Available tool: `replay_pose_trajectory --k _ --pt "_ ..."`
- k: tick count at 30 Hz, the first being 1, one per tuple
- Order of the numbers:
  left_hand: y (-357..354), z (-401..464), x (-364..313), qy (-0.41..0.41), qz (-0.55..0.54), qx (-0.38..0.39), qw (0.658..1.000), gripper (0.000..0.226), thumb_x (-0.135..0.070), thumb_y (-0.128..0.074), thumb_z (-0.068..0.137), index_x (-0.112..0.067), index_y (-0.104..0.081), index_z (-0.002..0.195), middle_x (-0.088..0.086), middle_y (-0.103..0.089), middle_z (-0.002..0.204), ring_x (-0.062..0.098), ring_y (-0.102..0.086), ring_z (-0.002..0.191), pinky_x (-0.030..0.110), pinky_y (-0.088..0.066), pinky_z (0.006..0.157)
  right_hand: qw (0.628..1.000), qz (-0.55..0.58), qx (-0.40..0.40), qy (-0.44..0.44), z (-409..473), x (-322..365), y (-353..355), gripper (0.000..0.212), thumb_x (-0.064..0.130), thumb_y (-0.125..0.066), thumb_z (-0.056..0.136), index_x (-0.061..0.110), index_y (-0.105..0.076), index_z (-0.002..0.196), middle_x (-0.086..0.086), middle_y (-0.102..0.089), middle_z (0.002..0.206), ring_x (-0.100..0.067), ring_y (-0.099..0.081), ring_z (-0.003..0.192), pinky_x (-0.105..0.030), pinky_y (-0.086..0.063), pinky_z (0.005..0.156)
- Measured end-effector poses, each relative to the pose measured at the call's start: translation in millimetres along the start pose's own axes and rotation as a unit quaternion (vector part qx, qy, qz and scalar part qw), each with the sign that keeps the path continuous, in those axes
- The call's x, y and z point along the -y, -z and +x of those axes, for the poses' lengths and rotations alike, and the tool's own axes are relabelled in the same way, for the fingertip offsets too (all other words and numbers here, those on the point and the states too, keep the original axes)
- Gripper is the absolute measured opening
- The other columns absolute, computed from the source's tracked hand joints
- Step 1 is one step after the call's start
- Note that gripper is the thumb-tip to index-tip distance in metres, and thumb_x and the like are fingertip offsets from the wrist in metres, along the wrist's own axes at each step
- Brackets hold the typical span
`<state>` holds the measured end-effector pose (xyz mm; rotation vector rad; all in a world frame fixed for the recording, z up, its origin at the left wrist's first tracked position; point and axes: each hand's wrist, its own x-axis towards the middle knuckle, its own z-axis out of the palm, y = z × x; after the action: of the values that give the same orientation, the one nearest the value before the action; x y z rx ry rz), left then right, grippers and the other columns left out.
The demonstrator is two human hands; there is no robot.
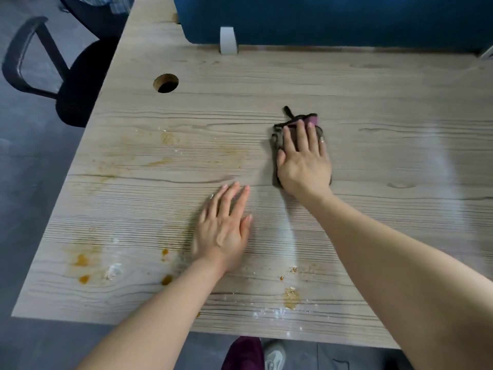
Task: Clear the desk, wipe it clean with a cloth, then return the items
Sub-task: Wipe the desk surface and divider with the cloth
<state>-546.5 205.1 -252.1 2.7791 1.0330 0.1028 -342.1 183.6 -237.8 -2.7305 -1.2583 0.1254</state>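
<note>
Pale wood-grain desk top [346, 84], matt, ridged grain lines, smeared with orange-brown stains [81, 260] and white powdery specks. Folded grey-brown cloth with maroon edge [277, 140], soft woven fabric. Dark blue fabric divider panel [333, 20], matt. Black chair armrest [24, 52], looks plastic.
</note>
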Motion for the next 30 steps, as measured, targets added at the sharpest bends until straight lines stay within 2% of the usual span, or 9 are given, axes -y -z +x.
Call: replay_pose_trajectory --k 5,10,12,16,19,21,25,28,30 --pt "1.1 0.3 -1.6 -0.003 0.001 0.000 1.000 0.054 -0.040 -0.030 0.093 -0.019 -0.041 0.141 0.005 -0.041 0.146 0.025 -0.035 0.135 0.045 -0.031 0.111 0.981 -0.001 0.053 0.187 -9.8 5.9 -1.2 0.052 0.046 -0.028 0.099 0.035 -0.019 0.149 0.005 -0.007 0.160 -0.014 0.000 0.147 -0.036 -0.005 0.119" --pt "0.3 -0.4 -0.4 0.004 0.010 0.000 1.000 0.055 -0.041 -0.026 0.093 -0.021 -0.037 0.143 0.004 -0.039 0.148 0.025 -0.033 0.136 0.044 -0.026 0.111 0.999 0.022 -0.006 -0.029 18.9 -56.9 0.9 0.053 0.042 -0.031 0.097 0.029 -0.027 0.149 -0.002 -0.012 0.159 -0.021 -0.003 0.147 -0.040 -0.006 0.118" --pt "-0.6 0.0 -0.7 0.005 0.014 0.000 1.000 0.055 -0.041 -0.027 0.093 -0.021 -0.037 0.143 0.004 -0.038 0.148 0.025 -0.033 0.136 0.044 -0.027 0.110 0.999 0.011 -0.014 -0.050 18.1 -45.3 -2.1 0.053 0.040 -0.030 0.097 0.029 -0.027 0.148 -0.003 -0.013 0.159 -0.022 -0.004 0.147 -0.040 -0.004 0.118" --pt "0.1 0.9 -3.1 0.007 0.014 0.003 1.000 0.056 -0.041 -0.027 0.091 -0.020 -0.040 0.142 0.005 -0.040 0.147 0.026 -0.036 0.135 0.045 -0.031 0.108 0.991 0.019 0.000 0.129 -22.9 9.6 -6.4 0.052 0.043 -0.027 0.093 0.034 -0.039 0.143 0.000 -0.023 0.156 -0.020 -0.015 0.146 -0.039 -0.013 0.117" --pt "0.4 -0.6 -3.9 0.013 0.019 0.012 1.000 0.060 -0.044 -0.021 0.090 -0.021 -0.037 0.143 0.004 -0.035 0.149 0.024 -0.028 0.139 0.044 -0.027 0.110 0.979 0.008 0.046 0.201 -48.4 10.1 -3.2 0.048 0.045 -0.029 0.098 0.038 -0.029 0.146 0.006 -0.014 0.159 -0.014 -0.007 0.147 -0.034 -0.006 0.117" --pt "0.5 -1.0 -3.1 0.013 0.014 0.017 1.000 0.062 -0.047 -0.017 0.089 -0.025 -0.032 0.145 0.002 -0.030 0.152 0.022 -0.023 0.140 0.042 -0.022 0.112 0.983 0.005 0.041 0.177 -55.3 -19.1 1.7 0.048 0.045 -0.031 0.099 0.039 -0.027 0.147 0.007 -0.011 0.159 -0.013 -0.005 0.147 -0.034 -0.006 0.117" --pt "1.4 -0.4 -3.0 0.017 -0.003 0.018 1.000 0.055 -0.044 -0.026 0.095 -0.026 -0.027 0.147 0.000 -0.024 0.154 0.022 -0.019 0.141 0.041 -0.017 0.113 1.000 0.005 0.020 0.023 -70.6 -87.5 10.8 0.050 0.042 -0.032 0.099 0.034 -0.028 0.148 0.003 -0.011 0.159 -0.016 -0.004 0.147 -0.038 -0.007 0.117" --pt "0.4 -1.6 -1.9 0.017 -0.002 0.006 1.000 0.052 -0.038 -0.037 0.098 -0.025 -0.027 0.147 0.001 -0.024 0.154 0.022 -0.020 0.141 0.040 -0.017 0.113 0.999 0.005 0.009 -0.043 -78.2 -84.1 9.0 0.051 0.040 -0.031 0.098 0.033 -0.026 0.148 0.001 -0.011 0.159 -0.019 -0.004 0.147 -0.038 -0.005 0.117" --pt "0.2 -1.9 -2.2 0.010 -0.003 0.001 1.000 0.052 -0.038 -0.038 0.098 -0.025 -0.028 0.147 0.001 -0.024 0.154 0.022 -0.021 0.140 0.040 -0.018 0.113 1.000 0.007 -0.017 -0.018 -96.6 -56.3 2.3 0.051 0.040 -0.033 0.096 0.033 -0.031 0.146 0.000 -0.018 0.158 -0.020 -0.011 0.146 -0.040 -0.011 0.117"
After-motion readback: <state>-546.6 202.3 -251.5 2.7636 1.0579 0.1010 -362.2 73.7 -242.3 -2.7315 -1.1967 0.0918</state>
